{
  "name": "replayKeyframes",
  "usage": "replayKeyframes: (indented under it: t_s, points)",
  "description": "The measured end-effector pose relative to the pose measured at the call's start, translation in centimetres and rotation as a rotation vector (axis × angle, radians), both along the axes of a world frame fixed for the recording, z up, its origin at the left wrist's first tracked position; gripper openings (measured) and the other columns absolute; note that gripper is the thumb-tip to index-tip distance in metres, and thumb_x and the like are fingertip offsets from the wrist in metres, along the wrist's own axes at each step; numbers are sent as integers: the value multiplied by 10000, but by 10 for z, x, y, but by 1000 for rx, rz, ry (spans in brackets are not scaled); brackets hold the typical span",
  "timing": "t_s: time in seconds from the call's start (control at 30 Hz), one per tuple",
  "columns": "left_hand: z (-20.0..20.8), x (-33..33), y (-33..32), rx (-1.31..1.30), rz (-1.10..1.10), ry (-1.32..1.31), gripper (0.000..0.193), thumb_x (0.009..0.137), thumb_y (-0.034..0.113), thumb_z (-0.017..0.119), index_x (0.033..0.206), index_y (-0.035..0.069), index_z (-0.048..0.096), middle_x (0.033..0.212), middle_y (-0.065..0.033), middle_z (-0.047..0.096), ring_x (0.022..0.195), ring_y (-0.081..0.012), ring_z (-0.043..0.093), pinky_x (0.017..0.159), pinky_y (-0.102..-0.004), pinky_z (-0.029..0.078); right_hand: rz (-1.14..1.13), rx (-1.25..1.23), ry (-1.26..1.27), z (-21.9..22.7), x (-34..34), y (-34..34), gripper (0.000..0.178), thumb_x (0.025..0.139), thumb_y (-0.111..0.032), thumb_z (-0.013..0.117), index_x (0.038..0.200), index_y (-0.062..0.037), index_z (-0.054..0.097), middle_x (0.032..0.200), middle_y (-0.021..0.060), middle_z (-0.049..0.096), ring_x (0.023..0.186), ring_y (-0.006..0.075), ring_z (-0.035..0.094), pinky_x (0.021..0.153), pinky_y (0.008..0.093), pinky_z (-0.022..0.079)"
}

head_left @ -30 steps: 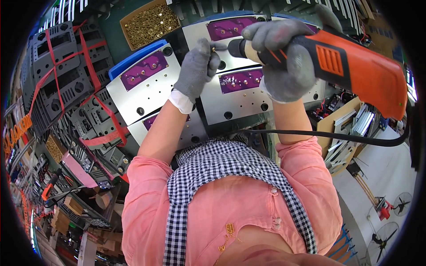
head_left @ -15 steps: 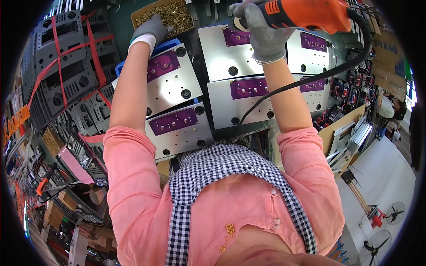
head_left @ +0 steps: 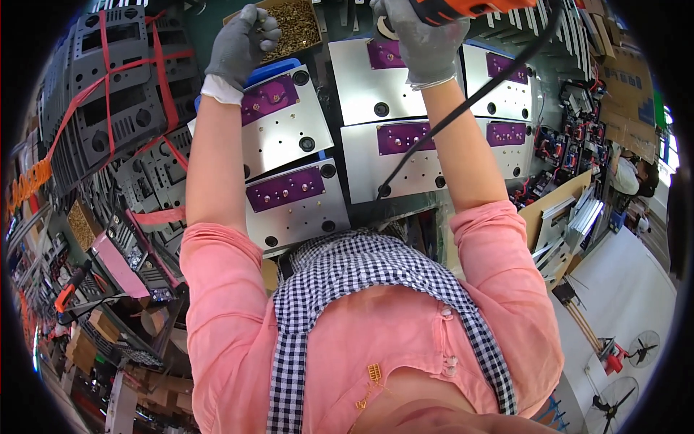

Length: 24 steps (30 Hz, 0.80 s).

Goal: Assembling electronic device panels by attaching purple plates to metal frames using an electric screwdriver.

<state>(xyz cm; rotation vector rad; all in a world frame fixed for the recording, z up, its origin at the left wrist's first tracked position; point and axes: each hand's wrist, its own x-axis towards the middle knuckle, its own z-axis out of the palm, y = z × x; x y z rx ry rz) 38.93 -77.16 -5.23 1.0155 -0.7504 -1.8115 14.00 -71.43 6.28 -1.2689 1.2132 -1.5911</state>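
Note:
My gloved left hand (head_left: 237, 52) is raised beside a cardboard box of small brass-coloured screws (head_left: 293, 32), fingers curled in; whatever they hold is too small to make out. My gloved right hand (head_left: 426, 47) grips an orange and black power screwdriver (head_left: 463, 9), partly cut off by the top edge. Its black cord (head_left: 477, 98) hangs across my right forearm. Below the hands lie several silver metal panels (head_left: 289, 137) with black round feet and purple circuit boards (head_left: 285, 194) set in them. A panel (head_left: 372, 90) with its purple board lies just left of my right hand.
Grey punched metal plates (head_left: 112, 87) tied with red straps are stacked at the left. Blue trays (head_left: 271, 70) sit under the nearer panels. At the right are a cardboard box (head_left: 560, 210) with metal strips and small red and black parts (head_left: 567, 141).
My left hand has drawn back from the screw box and its fingers have curled. The power screwdriver and my right hand have shifted slightly up and left.

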Motion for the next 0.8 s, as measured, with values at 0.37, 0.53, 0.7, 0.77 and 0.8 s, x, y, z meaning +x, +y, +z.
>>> replayKeyframes:
  t_s: [0.37,0.53,0.7,0.77,0.8]
  points:
    - [93,-122,125,93,-206,604,309,975,384,546,1003,83,609,853,-32,539,671,-86,460,470,-158,335,-125,-390,-268,116,-9,111,722,953,-334,528,1503,-49,157,703,43,505,578,170,515,710,404,503]
    - [110,-165,158,88,-224,481,380,966,417,552,1013,39,566,828,-42,530,634,-89,444,462,-171,336,-126,-380,-366,129,-39,143,760,937,-347,571,1504,-72,145,686,31,498,537,169,512,701,402,518]
    - [111,-195,174,100,-269,399,387,943,438,570,964,52,578,750,-26,523,574,-93,416,488,-197,361,-178,-381,-342,128,-73,162,794,922,-356,611,1497,-73,142,700,41,542,539,178,555,693,405,553]
    - [110,-207,178,120,-267,417,336,923,410,604,918,75,608,752,-22,539,614,-114,450,471,-192,353,-219,-375,-268,125,-87,167,812,914,-361,634,1489,-64,144,721,56,587,558,187,599,688,409,583]
    - [113,-215,180,122,-276,414,336,923,410,604,918,75,608,752,-22,539,614,-114,450,471,-192,353,-228,-377,-270,123,-94,169,812,914,-361,634,1489,-64,144,721,56,587,558,187,599,688,409,583]
